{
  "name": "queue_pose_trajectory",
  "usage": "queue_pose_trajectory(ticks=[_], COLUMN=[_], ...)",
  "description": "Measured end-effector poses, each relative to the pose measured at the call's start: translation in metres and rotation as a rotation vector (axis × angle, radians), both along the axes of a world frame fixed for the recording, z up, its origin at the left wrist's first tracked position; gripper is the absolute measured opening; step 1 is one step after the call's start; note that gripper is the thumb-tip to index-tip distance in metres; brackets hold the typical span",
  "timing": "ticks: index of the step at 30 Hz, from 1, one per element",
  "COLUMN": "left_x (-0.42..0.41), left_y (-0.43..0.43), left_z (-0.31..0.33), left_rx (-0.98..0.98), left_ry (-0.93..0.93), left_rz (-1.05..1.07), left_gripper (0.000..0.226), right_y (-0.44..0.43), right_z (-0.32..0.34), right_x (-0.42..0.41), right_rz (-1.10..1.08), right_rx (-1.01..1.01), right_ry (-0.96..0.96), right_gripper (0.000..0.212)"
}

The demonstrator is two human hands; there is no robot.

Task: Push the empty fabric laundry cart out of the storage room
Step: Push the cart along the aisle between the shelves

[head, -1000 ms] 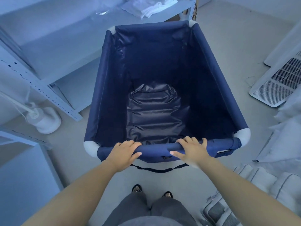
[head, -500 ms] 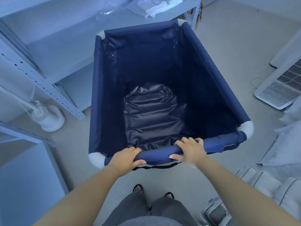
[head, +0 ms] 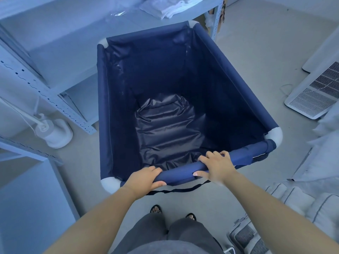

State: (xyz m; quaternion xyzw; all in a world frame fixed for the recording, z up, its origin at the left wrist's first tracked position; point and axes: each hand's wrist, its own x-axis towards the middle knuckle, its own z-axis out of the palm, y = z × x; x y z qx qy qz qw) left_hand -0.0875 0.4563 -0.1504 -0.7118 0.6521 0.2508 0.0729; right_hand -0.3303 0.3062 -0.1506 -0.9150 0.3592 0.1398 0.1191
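A: Both hands, left (head: 146, 177) and right (head: 217, 165), are wrapped tight round the near rail of the empty navy fabric laundry cart (head: 227, 74), which stands on the floor.

B: Its far corner sits near the grey metal shelving post (head: 214, 21); it may snag there.

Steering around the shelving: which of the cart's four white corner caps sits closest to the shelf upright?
The far-right corner cap, beside the shelf upright; the other three stand clear.

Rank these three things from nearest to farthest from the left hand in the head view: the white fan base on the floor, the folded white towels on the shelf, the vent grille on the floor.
From the left hand:
1. White fan base, on the floor to the left.
2. Folded white towels, on the shelf beyond the cart.
3. Vent grille, on the floor far to the right.
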Motion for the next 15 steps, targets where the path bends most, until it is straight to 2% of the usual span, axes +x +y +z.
queue_pose_trajectory(ticks=[15], left_x=[0.012], left_y=[0.008], left_z=[0.002], left_rx=[0.081], left_ry=[0.036], left_rz=[-0.072], left_gripper=[0.045], right_y=[0.028], right_z=[0.004], right_x=[0.005], right_rz=[-0.077], right_rx=[0.032], right_ry=[0.038], right_gripper=[0.058])
